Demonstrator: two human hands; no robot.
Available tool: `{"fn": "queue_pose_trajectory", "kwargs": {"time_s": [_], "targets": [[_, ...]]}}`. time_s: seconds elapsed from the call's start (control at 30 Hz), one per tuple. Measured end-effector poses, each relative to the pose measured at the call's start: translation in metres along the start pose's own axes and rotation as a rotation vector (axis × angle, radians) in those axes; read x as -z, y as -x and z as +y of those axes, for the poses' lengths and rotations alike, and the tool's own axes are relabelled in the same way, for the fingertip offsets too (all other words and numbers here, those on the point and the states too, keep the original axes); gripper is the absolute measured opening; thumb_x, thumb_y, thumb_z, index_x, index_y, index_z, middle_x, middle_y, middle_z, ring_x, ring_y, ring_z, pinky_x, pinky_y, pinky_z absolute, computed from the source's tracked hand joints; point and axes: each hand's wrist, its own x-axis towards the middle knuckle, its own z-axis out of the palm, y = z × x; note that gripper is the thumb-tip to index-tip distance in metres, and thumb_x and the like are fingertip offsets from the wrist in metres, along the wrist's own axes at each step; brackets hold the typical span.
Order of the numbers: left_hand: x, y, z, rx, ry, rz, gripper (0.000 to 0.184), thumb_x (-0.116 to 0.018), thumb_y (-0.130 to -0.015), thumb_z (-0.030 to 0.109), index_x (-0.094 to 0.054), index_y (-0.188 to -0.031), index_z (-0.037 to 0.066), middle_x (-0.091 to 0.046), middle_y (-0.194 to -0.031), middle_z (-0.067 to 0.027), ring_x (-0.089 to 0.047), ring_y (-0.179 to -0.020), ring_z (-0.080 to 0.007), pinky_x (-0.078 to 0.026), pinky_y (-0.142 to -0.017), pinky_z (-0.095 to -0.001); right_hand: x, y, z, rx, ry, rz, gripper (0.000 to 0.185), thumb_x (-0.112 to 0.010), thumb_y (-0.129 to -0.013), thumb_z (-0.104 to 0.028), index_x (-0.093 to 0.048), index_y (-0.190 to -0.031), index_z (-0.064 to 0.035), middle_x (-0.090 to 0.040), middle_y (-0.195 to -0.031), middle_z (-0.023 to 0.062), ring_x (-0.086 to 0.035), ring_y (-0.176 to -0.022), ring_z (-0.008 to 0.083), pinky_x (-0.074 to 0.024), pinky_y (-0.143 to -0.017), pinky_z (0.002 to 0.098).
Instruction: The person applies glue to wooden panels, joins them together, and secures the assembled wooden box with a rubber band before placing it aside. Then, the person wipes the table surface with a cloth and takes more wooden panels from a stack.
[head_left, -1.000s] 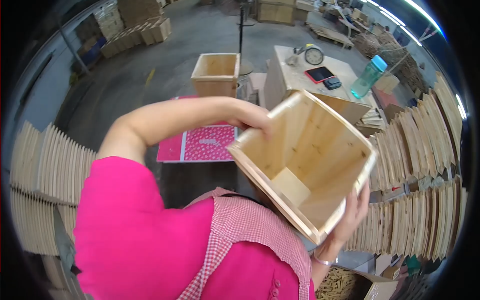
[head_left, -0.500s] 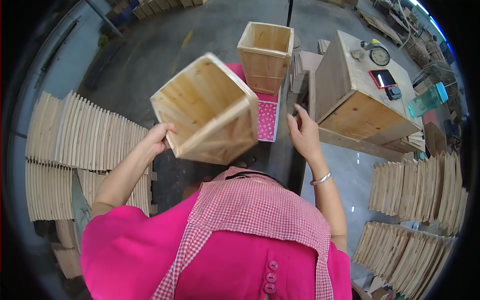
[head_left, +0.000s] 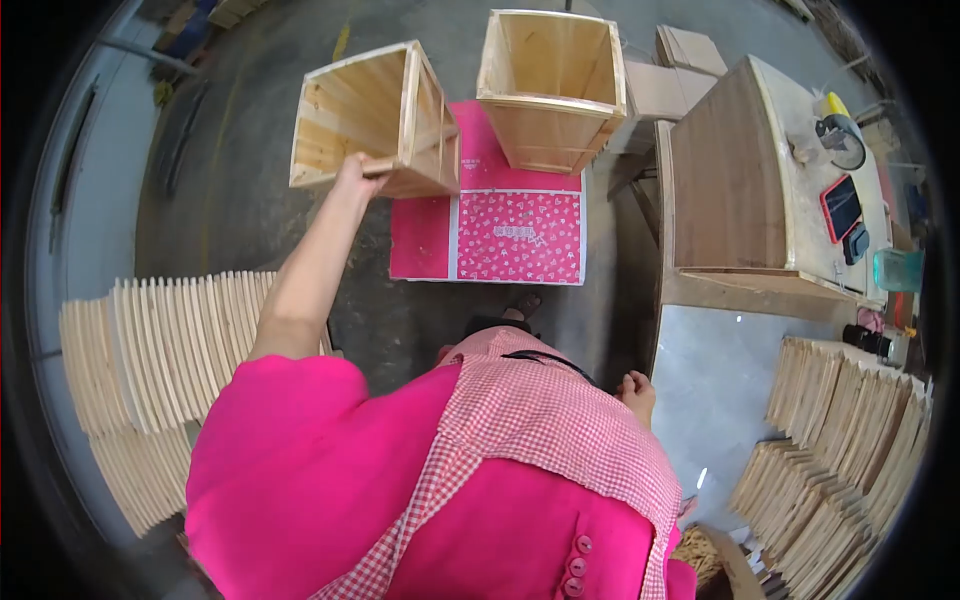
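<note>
My left hand (head_left: 362, 178) grips the near rim of an open-topped wooden box (head_left: 350, 115). The box is tilted, its mouth facing up and toward me, over the left part of a pink patterned board (head_left: 520, 237). A second wooden box (head_left: 550, 130), similar in shape, stands upright at the back of the pink surface, just right of the held one. Low beside my apron, near the edge of a grey tabletop, my right hand (head_left: 637, 392) holds nothing that I can see, its fingers loosely bent and a little apart.
Stacked wooden panels (head_left: 190, 345) stand at my left, and more panels (head_left: 830, 410) on the grey tabletop (head_left: 715, 370) at right. A wooden cabinet (head_left: 725, 170) carries a phone (head_left: 840, 208) and a clear bottle (head_left: 897, 270). Cardboard sheets (head_left: 665, 92) lie behind it.
My left hand has carried the wooden box forward and left, away from my body. My right hand has dropped back to my side. The view has shifted, showing more of the pink board.
</note>
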Motion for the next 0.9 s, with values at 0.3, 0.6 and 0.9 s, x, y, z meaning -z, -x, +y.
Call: {"fn": "queue_pose_trajectory", "kwargs": {"time_s": [0.3,0.6,0.9], "targets": [[-0.141,-0.078,-0.012,0.032,-0.068,0.109,0.041,-0.044,-0.097,0.017,-0.049,-0.132,-0.004,-0.055,-0.132,-0.0269,-0.058,-0.117,-0.0466,-0.047,-0.099,-0.0693,0.038,0.047,0.105,-0.261,-0.134,0.181,0.033,-0.057,-0.102,-0.022,-0.059,-0.127,0.0003,-0.065,-0.076,0.0057,-0.061,-0.056,0.0124,-0.0491,-0.046,0.0266],[-0.128,-0.1,-0.011,-0.074,-0.224,0.005,0.048,-0.041,-0.103,0.035,-0.05,-0.134,-0.001,-0.053,-0.135,-0.0264,-0.061,-0.113,-0.0463,-0.053,-0.096,-0.063,-0.064,0.076,0.315,-0.432,-0.151,0.212,0.022,-0.062,-0.094,-0.018,-0.071,-0.095,0.003,-0.068,-0.07,0.0089,-0.062,-0.061,0.0173,-0.0492,-0.059,0.0366],[-0.081,0.045,-0.181,-0.285,-1.472,-0.848,0.025,-0.052,-0.099,0.028,-0.062,-0.097,0.005,-0.064,-0.077,-0.0053,-0.061,-0.068,-0.0165,-0.05,-0.059,-0.0326,-0.309,0.093,0.444,-0.117,0.419,0.066,0.04,-0.054,-0.093,-0.04,-0.064,-0.11,-0.0049,-0.068,-0.107,0.0253,-0.065,-0.096,0.047,-0.0538,-0.081,0.0543]]}}
